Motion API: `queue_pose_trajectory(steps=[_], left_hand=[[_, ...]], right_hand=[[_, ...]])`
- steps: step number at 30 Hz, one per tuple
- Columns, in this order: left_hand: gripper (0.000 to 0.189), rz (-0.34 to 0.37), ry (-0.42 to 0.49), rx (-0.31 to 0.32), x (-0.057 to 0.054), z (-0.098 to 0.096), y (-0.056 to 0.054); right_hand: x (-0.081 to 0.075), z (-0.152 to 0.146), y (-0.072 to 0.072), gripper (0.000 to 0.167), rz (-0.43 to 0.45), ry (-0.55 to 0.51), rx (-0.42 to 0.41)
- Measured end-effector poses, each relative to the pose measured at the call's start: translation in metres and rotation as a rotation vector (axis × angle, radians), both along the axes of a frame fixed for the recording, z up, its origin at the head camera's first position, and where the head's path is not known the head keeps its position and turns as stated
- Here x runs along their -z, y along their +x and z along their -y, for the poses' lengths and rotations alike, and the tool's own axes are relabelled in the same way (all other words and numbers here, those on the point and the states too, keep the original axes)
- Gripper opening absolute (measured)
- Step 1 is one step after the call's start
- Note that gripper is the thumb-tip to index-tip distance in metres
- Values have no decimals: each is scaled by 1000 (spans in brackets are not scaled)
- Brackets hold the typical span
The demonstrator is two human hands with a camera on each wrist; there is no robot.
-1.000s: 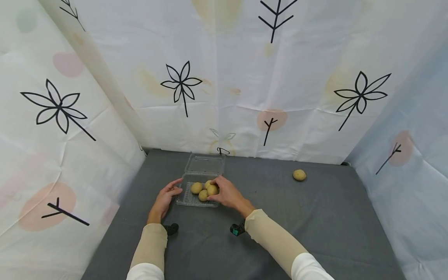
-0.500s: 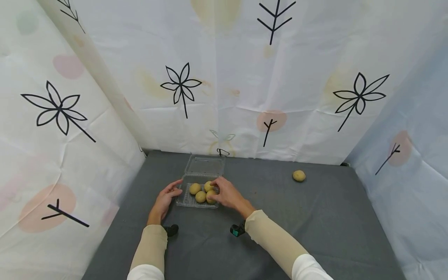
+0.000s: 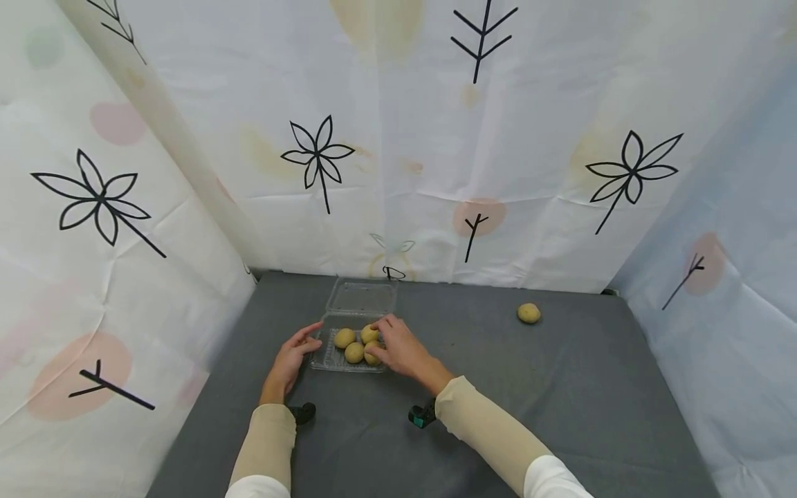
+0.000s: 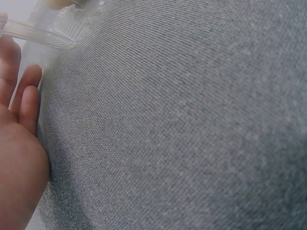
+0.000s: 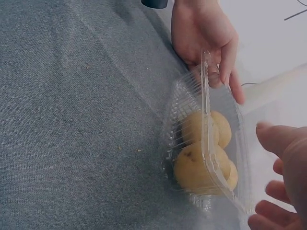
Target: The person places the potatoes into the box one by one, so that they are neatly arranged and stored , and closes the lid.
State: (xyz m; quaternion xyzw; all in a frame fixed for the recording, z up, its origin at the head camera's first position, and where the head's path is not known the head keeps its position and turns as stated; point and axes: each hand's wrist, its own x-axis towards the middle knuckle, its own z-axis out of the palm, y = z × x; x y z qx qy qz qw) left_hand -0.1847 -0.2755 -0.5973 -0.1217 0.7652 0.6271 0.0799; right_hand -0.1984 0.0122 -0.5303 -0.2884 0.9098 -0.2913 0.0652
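A clear plastic clamshell box (image 3: 319, 361) lies in the head view with its lid (image 3: 361, 296) folded back, away from the person. Several yellow potatoes (image 3: 354, 353) sit together inside the base, and one shows a dark spot in the right wrist view. The left hand (image 3: 288, 360) rests against the box's left side, fingers extended and thumb near the rim. Over the right rim hovers the right hand (image 3: 403, 351), its fingers parted; the right wrist view shows a gap between its fingers and the potatoes (image 5: 196, 170).
Another potato (image 3: 528, 313) lies by itself at the back right of the grey cloth-covered table (image 3: 560, 408). White printed curtains (image 3: 423, 138) enclose the back and both sides.
The right hand has let go of a potato at the box's right side, and its fingers have spread. The potatoes have settled lower and flatter. The left hand has stayed in place.
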Motion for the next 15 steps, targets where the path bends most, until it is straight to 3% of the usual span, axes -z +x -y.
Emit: queue_pose_trajectory(steps=[11,15], left_hand=[[48,-5,7,12,1,2,2],[47,-6,13,5,-1,2,3]], right_hand=[[6,-4,7,58,-260,97,108],[7,-6,7,65,-268,144,139]])
